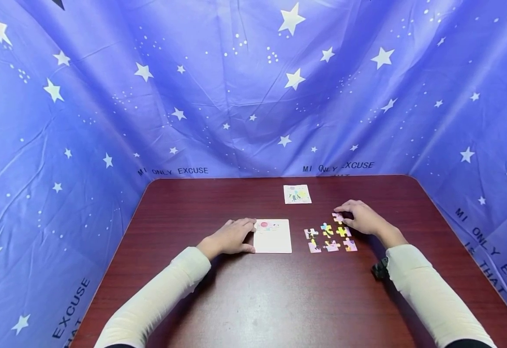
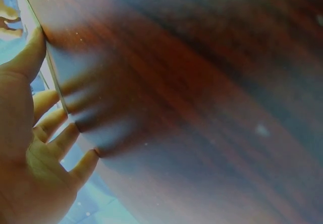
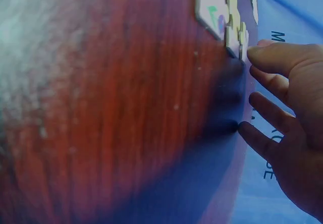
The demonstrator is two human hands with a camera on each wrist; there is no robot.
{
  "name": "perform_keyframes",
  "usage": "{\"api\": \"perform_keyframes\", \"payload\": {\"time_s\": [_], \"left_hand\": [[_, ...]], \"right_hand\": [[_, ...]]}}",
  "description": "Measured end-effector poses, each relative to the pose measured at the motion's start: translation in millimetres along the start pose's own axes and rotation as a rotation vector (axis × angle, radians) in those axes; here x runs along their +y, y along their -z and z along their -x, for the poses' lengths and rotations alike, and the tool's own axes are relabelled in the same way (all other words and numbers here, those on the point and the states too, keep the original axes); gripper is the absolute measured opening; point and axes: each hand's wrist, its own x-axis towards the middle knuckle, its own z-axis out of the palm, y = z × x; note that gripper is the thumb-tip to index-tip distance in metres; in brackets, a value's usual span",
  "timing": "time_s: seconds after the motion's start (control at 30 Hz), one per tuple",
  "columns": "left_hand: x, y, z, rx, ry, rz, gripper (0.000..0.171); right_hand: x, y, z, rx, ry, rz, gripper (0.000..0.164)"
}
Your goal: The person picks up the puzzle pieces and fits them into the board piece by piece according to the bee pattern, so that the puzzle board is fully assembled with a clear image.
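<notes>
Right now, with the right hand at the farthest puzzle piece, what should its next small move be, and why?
Probably the right hand should bring that farthest puzzle piece toward the white board: it is right at the piece, the left hand touches the board's left edge, and most of the board looks blank.

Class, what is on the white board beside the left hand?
On the white board, a coloured strip with a round red patch runs along the far side; the near part is plain white. The left hand covers bits of its left edge, hiding whatever is there.
</notes>
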Motion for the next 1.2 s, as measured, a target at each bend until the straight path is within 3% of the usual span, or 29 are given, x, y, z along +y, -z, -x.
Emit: {"api": "perform_keyframes", "payload": {"time_s": [0.87, 1.2], "left_hand": [[-3.0, -1.6, -0.8, -0.006, -0.004, -0.016, 0.067], [-3.7, -1.7, -0.2, -0.004, -0.005, -0.017, 0.067]], "right_hand": [[1, -5, -3, -0.008, -0.014, 0.014, 0.029], [-9, -6, -11, 0.022, -0.001, -0.006, 0.029]]}}
